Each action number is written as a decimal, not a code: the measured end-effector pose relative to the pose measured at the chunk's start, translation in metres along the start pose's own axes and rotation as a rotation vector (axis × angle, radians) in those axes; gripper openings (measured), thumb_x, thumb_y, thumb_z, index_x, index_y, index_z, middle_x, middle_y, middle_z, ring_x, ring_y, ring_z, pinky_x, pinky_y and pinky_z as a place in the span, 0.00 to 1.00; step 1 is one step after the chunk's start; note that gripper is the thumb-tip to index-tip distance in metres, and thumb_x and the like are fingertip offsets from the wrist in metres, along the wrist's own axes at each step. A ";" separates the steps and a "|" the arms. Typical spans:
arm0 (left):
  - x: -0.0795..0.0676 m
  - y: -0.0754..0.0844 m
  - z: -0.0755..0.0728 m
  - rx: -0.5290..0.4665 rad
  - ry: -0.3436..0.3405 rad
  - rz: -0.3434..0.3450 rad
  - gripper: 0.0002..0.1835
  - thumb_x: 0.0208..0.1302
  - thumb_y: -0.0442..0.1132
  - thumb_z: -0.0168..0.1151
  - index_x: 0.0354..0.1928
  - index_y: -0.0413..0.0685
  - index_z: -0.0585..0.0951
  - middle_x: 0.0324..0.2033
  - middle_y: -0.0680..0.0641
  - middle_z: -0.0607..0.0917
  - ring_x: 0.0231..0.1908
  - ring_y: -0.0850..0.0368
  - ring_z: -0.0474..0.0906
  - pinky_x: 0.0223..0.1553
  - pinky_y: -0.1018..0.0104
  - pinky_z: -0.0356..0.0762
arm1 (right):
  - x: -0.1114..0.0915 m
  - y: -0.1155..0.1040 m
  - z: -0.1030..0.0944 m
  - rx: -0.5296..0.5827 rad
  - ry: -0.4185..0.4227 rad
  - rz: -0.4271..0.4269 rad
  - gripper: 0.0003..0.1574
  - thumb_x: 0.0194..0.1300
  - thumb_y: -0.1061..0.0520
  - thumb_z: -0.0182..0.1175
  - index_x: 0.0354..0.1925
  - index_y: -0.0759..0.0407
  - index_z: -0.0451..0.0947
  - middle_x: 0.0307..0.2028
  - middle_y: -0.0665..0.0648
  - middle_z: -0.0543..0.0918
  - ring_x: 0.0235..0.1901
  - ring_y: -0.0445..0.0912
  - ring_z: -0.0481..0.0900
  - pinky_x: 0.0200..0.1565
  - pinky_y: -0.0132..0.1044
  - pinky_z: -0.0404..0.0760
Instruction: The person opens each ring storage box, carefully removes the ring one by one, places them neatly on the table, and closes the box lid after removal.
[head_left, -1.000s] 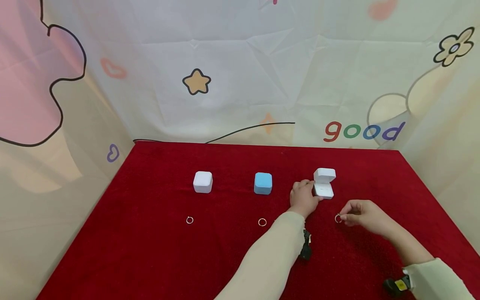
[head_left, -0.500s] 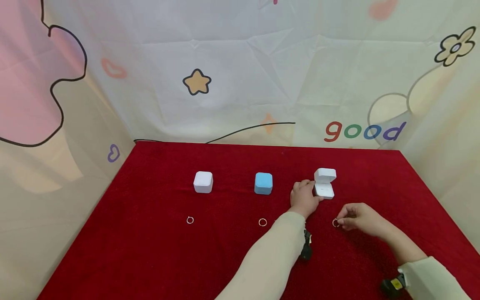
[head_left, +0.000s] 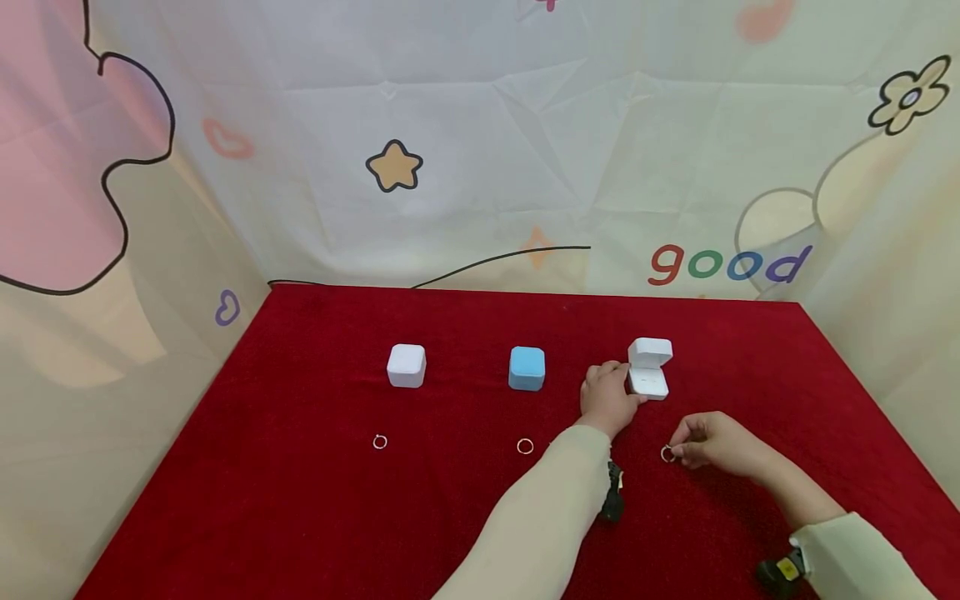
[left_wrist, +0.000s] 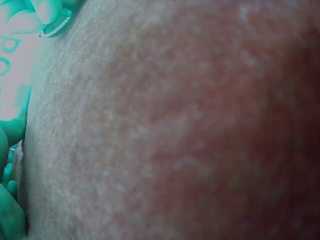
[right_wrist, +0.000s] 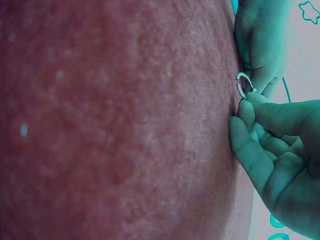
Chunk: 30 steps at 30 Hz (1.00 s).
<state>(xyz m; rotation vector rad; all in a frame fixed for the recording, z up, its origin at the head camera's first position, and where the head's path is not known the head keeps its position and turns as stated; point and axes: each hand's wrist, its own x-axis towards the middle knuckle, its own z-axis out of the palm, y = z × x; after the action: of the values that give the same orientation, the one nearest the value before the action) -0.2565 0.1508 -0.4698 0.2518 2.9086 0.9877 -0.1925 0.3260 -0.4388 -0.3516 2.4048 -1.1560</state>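
An open white ring box (head_left: 649, 383) stands at the right rear of the red-covered table (head_left: 315, 508), its lid raised. My left hand (head_left: 606, 398) holds it at its left side, thumb by the front edge and fingers toward the back. Nearer the front and to the right, my right hand (head_left: 718, 442) pinches a ring (head_left: 667, 454) between thumb and fingertips. In the right wrist view, small stones show along the band of that ring (right_wrist: 243, 80). The cloth's blurred surface fills most of the left wrist view, and the box is not visible there.
A closed white box (head_left: 407, 367) and a closed blue box (head_left: 527, 369) stand left of the open one. In front of them lie a silver-coloured ring (head_left: 380, 442) and a gold-coloured ring (head_left: 525, 447). A printed curtain (head_left: 480, 150) hangs behind the table.
My right hand has moved slightly left and toward the table's front edge, carrying the pinched ring. The left hand and the boxes have stayed in place.
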 end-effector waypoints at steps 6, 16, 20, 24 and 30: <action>0.000 0.001 0.001 0.007 0.010 0.004 0.27 0.65 0.49 0.70 0.66 0.56 0.80 0.63 0.57 0.81 0.60 0.61 0.73 0.63 0.71 0.71 | 0.001 -0.003 0.000 -0.016 0.011 0.011 0.07 0.67 0.69 0.60 0.37 0.77 0.79 0.33 0.61 0.88 0.28 0.35 0.80 0.33 0.31 0.85; -0.001 0.000 0.000 0.017 0.005 -0.001 0.27 0.65 0.49 0.70 0.66 0.57 0.80 0.63 0.58 0.81 0.60 0.61 0.73 0.64 0.70 0.71 | 0.004 -0.006 0.004 -0.082 0.043 0.034 0.05 0.65 0.69 0.62 0.35 0.75 0.81 0.30 0.58 0.88 0.27 0.37 0.80 0.32 0.32 0.85; 0.000 0.000 0.001 0.012 0.007 -0.002 0.26 0.65 0.49 0.70 0.65 0.57 0.81 0.63 0.57 0.81 0.60 0.61 0.73 0.63 0.70 0.71 | 0.004 -0.009 0.004 -0.086 0.051 0.045 0.06 0.65 0.70 0.62 0.35 0.76 0.82 0.30 0.60 0.88 0.27 0.38 0.81 0.32 0.33 0.86; 0.000 0.000 0.000 0.013 0.010 0.002 0.26 0.65 0.49 0.70 0.65 0.57 0.81 0.63 0.57 0.81 0.59 0.61 0.73 0.63 0.70 0.71 | 0.005 -0.013 0.005 -0.099 0.075 0.071 0.05 0.64 0.69 0.63 0.34 0.75 0.82 0.29 0.59 0.88 0.27 0.40 0.81 0.32 0.34 0.86; -0.001 0.001 -0.001 -0.004 -0.005 -0.007 0.27 0.66 0.48 0.70 0.66 0.56 0.80 0.63 0.57 0.81 0.60 0.61 0.73 0.63 0.70 0.71 | 0.006 -0.017 0.007 -0.134 0.109 0.110 0.05 0.62 0.69 0.64 0.32 0.73 0.84 0.27 0.57 0.89 0.27 0.41 0.82 0.31 0.35 0.87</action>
<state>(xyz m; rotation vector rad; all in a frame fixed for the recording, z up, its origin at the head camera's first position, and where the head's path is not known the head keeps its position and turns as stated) -0.2550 0.1508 -0.4683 0.2432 2.9011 0.9907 -0.1938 0.3080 -0.4309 -0.1996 2.5692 -0.9918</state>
